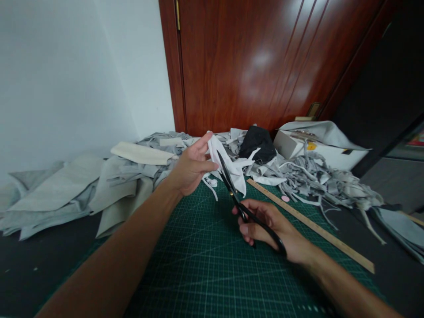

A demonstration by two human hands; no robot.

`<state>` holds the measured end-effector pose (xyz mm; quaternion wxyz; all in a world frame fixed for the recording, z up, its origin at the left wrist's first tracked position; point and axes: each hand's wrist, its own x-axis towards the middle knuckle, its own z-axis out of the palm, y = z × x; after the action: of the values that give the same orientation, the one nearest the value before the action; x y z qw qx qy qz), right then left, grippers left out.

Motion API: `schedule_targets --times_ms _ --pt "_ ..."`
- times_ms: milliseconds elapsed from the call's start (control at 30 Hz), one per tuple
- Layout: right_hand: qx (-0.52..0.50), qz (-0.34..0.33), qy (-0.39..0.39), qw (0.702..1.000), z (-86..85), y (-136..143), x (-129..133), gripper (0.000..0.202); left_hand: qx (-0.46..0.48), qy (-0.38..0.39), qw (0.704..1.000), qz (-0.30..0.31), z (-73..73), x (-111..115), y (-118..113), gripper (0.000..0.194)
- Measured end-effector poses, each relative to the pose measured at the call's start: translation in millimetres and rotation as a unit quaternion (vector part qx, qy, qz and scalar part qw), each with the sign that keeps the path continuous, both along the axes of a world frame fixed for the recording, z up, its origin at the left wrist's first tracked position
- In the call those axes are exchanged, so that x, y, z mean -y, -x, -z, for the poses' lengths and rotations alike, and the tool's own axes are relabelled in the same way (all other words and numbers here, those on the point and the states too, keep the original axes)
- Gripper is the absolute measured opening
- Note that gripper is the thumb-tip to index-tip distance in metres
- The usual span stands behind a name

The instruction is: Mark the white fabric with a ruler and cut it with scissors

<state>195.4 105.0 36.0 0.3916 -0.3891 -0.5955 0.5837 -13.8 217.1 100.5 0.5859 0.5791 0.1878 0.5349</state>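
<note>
White cloth (pixel 233 171) is held up over the far part of the green cutting mat (pixel 205 251), in front of the black bundle (pixel 257 145). Its left side is pinched by the left hand (pixel 195 165), fingers closed on the fabric, thumb toward the blades. Black scissors (pixel 231 189) are gripped by the right hand (pixel 265 224), fingers wrapped around the handles. Blades are aimed up and away at the cloth and look slightly parted; whether fabric sits between them cannot be told.

For a clean cut, the cloth is best kept taut from the left; its right end is left hanging, so bunching under the blades seems the likely fault. Fabric should be fed well back toward the pivot and cut in long, even strokes rather than nipped with the tips. The left thumb is very near the blades and is better kept off the cutting line. Wooden ruler (pixel 308 223) and grey fabric strips (pixel 324 176) lie to the right; the strips should be kept out of the bite.
</note>
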Motion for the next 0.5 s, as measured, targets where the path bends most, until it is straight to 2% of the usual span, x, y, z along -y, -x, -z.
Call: schedule_targets --times_ms 333,500 --pt "0.015 0.028 -0.014 0.999 -5.5 2.8 1.9 0.048 -0.024 -0.002 0.999 0.028 4.2 0.0 0.2 0.108" --pt "0.01 0.035 -0.018 0.999 -2.0 6.7 2.0 0.05 -0.022 0.001 0.999 0.027 6.3 -1.1 -0.7 0.109"
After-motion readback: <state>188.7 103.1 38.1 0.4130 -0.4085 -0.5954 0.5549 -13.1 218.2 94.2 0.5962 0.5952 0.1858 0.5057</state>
